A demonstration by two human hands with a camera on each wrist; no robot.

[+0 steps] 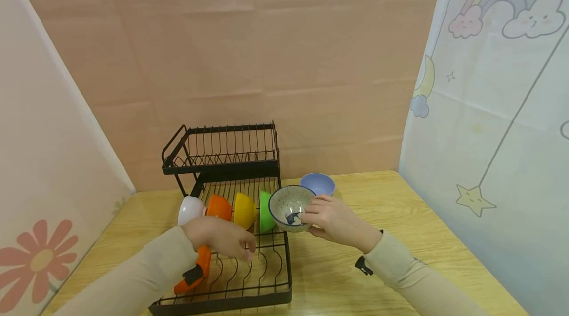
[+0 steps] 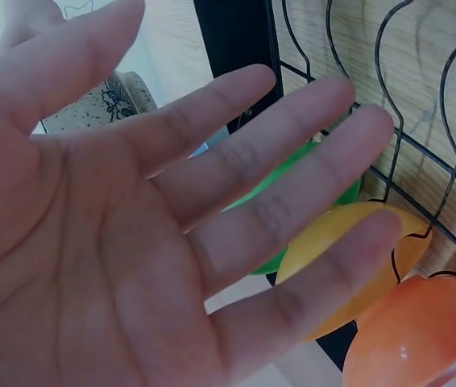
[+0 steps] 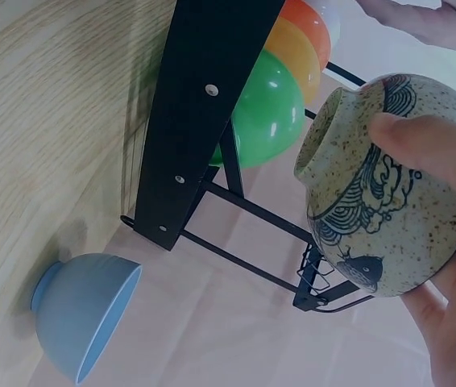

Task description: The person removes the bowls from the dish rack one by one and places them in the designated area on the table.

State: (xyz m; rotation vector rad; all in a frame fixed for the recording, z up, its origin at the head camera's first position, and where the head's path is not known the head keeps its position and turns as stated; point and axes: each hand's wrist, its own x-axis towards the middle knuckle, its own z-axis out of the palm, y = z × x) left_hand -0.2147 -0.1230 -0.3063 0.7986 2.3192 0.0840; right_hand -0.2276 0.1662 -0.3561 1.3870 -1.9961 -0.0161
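My right hand [image 1: 335, 219] grips a speckled ceramic bowl [image 3: 357, 193] with a dark blue rim and a blue fish-and-wave pattern. In the head view the bowl is tilted beside the right edge of the dish rack [image 1: 235, 301]. The right thumb lies on the bowl's patterned outside. Over the rack's lower tier hovers my left hand [image 1: 222, 237], fingers extended and holding nothing. On that tier a white bowl [image 1: 191, 210], an orange bowl [image 1: 220, 207], a yellow bowl [image 1: 244, 211] and a green bowl [image 1: 265, 212] stand on edge in a row.
A blue bowl [image 1: 317, 183] stands on the wooden table [image 1: 355, 192] behind the held bowl. An orange object [image 1: 195, 271] lies at the rack's front left, partly behind the left wrist. The rack's raised upper tier [image 1: 222, 163] stands at the back. Printed cloth walls enclose the table.
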